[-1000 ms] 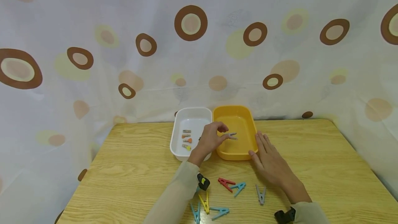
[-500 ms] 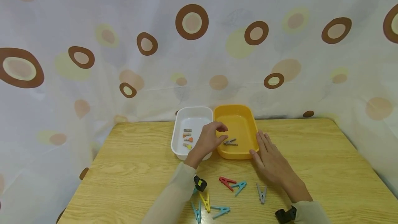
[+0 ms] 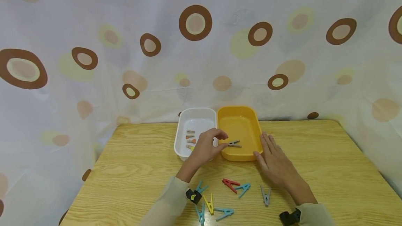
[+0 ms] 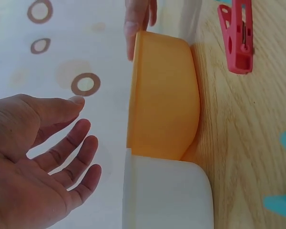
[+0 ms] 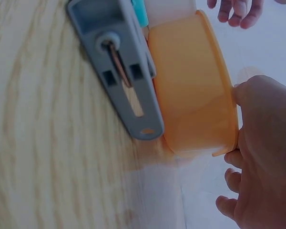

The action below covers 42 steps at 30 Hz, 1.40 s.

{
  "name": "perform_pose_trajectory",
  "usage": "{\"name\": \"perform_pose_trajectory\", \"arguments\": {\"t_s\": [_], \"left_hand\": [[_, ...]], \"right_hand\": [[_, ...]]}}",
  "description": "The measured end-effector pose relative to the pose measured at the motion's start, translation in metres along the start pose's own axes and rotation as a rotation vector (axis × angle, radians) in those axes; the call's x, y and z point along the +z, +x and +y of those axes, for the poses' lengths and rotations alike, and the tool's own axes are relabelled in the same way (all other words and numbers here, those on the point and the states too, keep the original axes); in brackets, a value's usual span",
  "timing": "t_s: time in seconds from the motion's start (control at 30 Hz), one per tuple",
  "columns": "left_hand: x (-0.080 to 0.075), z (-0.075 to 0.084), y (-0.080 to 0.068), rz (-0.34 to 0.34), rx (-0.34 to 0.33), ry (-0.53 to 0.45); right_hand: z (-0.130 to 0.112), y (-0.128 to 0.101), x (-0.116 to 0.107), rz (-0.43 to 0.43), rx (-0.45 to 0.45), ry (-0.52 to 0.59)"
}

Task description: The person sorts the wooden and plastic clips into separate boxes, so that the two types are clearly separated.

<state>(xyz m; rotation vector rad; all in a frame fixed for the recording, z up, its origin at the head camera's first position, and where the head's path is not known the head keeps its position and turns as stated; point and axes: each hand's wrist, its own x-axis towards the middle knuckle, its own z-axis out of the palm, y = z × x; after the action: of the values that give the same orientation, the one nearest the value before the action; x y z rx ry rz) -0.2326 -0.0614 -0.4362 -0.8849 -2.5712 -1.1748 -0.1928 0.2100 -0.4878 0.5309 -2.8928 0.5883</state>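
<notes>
My left hand (image 3: 205,145) hovers over the near rims of the two bins, its fingers loosely curved and holding nothing, as the left wrist view (image 4: 43,157) also shows. A grey clothespin (image 3: 235,145) lies in the yellow bin (image 3: 240,157), just right of the left fingertips. My right hand (image 3: 279,165) rests along the yellow bin's right side, fingers extended, thumb at the near corner. In the right wrist view the thumb touches the bin's rim (image 5: 218,47). The white bin (image 3: 179,138) stands against the yellow one's left side, with several small wooden clips (image 3: 190,136) in a column inside.
Nearer on the wooden table (image 3: 135,184) lie a red clothespin (image 3: 230,185), a yellow clothespin (image 3: 209,204), several blue clothespins (image 3: 224,213) and a grey one (image 3: 266,196). A patterned curtain (image 3: 201,62) hangs behind the table.
My left hand let go of the grey clothespin, which dropped onto the yellow bin's floor. The left hand then drew back slightly toward the left and nearer. My right hand stayed at the bin.
</notes>
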Motion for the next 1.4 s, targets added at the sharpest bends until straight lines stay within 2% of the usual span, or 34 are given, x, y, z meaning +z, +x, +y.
{"name": "perform_pose_trajectory", "arguments": {"t_s": [0.17,0.4,0.7,0.87,1.03,1.4], "left_hand": [[-0.007,0.004,-0.015,-0.005,0.014,-0.011],[-0.016,0.002,-0.037,0.037,0.041,-0.008],[-0.025,0.006,-0.066,0.04,-0.001,-0.021],[-0.027,0.006,-0.085,0.029,-0.065,-0.051],[-0.027,0.003,-0.097,0.029,-0.11,-0.057],[-0.028,-0.004,-0.123,0.024,-0.171,0.013]], "right_hand": [[0.0,0.0,0.001,-0.002,0.001,0.002],[-0.001,0.001,0.002,-0.008,0.003,0.005],[0.0,0.001,0.004,0.005,0.0,0.015],[-0.001,-0.001,0.005,-0.004,0.005,0.013],[-0.002,-0.002,0.002,-0.009,0.008,0.019],[-0.001,0.0,0.001,0.008,0.002,0.018]]}}
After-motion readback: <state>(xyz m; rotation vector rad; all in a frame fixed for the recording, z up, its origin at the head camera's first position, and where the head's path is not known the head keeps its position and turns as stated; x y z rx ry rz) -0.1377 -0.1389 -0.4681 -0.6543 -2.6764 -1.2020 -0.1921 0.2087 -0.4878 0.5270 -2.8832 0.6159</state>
